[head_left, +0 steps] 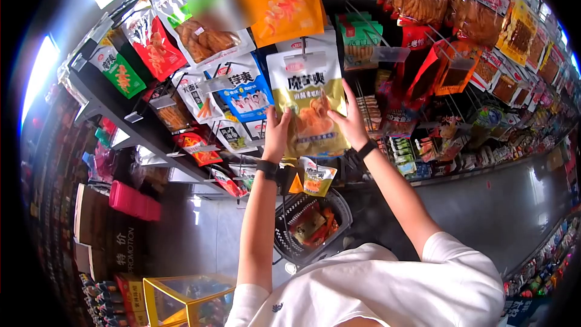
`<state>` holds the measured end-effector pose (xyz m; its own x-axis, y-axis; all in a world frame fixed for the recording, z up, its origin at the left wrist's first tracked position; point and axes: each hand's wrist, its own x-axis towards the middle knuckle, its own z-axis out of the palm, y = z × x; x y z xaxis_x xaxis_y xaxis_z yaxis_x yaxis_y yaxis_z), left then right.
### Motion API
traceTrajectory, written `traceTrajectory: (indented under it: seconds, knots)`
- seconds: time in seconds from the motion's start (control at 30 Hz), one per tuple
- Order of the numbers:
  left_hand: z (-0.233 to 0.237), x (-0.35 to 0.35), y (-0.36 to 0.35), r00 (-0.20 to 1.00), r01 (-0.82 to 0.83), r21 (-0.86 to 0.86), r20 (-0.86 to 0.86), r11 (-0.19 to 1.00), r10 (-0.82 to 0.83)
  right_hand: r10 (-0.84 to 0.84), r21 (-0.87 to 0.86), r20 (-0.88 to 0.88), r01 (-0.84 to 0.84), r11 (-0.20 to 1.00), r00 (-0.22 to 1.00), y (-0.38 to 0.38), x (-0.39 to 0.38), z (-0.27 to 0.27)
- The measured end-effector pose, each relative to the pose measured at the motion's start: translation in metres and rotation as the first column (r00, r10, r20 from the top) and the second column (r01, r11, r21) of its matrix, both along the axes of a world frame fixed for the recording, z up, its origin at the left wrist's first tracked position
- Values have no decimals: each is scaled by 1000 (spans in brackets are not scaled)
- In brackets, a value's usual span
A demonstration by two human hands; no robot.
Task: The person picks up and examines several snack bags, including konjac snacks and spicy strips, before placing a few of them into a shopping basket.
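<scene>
A white and gold snack bag (pixel 307 94) with large dark lettering and a food picture is upright before the shelf, its top at a hanging hook. At its lower left edge, my left hand (pixel 277 135) grips the bag with the thumb in front. Closed on the right edge is my right hand (pixel 352 122), its thumb across the printed front. The other fingers are partly hidden behind the bag. Just above is an orange snack bag (pixel 287 6), and a blue snack bag (pixel 245 94) hangs close by on the left.
A dark shopping basket (pixel 343 218) holding several packets is below my arms. Hooks with hanging snack packets (pixel 423 0) line the rack on the right. A yellow-framed display box (pixel 148 293) stands at lower left, near a pink container (pixel 134 201).
</scene>
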<state>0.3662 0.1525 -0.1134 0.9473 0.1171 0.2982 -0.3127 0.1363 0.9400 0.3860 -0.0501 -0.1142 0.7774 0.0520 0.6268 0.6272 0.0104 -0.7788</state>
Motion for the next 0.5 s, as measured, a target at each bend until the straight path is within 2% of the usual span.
traceTrajectory:
  seconds: [0.03, 0.07, 0.1, 0.13, 0.17, 0.2, 0.23, 0.27, 0.3, 0.33, 0.4, 0.47, 0.5]
  knots:
    - [9, -8, -5, 995, -86, 16, -48, 996, 87, 10, 68, -7, -9, 998, 1000, 3, 13, 0]
    - [-8, 1, 3, 984, -174, 121, 56, 977, 168, 14, 96, 45, -18, 995, 999, 6, 36, -8]
    - [-20, 1, 11, 970, -244, 125, 56, 962, 238, -41, 57, 95, 36, 998, 995, 8, 47, 0]
    - [-33, -3, 16, 950, -313, 130, 53, 941, 309, -93, -14, 61, 94, 995, 994, 11, 51, 17]
    - [-35, -22, 16, 944, -328, 59, -12, 943, 330, -261, -131, 110, 275, 953, 959, 14, 73, 15]
    - [-59, -31, 23, 921, -388, 78, 12, 918, 389, -262, -209, -72, 242, 947, 962, 18, 78, 24]
    - [-83, -47, 31, 917, -397, 99, -10, 913, 400, -310, -295, -151, 257, 920, 939, 21, 110, 5]
    - [-109, -69, 38, 909, -407, 118, -39, 906, 414, -438, -386, 162, 466, 797, 884, 24, 132, -18]
    - [-140, -93, 43, 906, -413, 158, -27, 897, 422, -547, -521, 264, 595, 612, 794, 27, 120, -14]
    - [-162, -122, 41, 877, -458, 183, -68, 870, 476, -604, -456, 317, 676, 578, 731, 28, 116, -30]
    - [-224, -186, 50, 805, -454, 312, -256, 834, 535, -527, -308, 432, 669, 676, 732, 33, 65, -48]
    - [-274, -249, 52, 670, -456, 364, -460, 812, 582, -293, -182, 174, 323, 929, 940, 46, 3, -90]
    - [-310, -283, 52, 618, -434, 427, -500, 793, 607, -206, -290, -12, 193, 937, 979, 55, -30, -120]
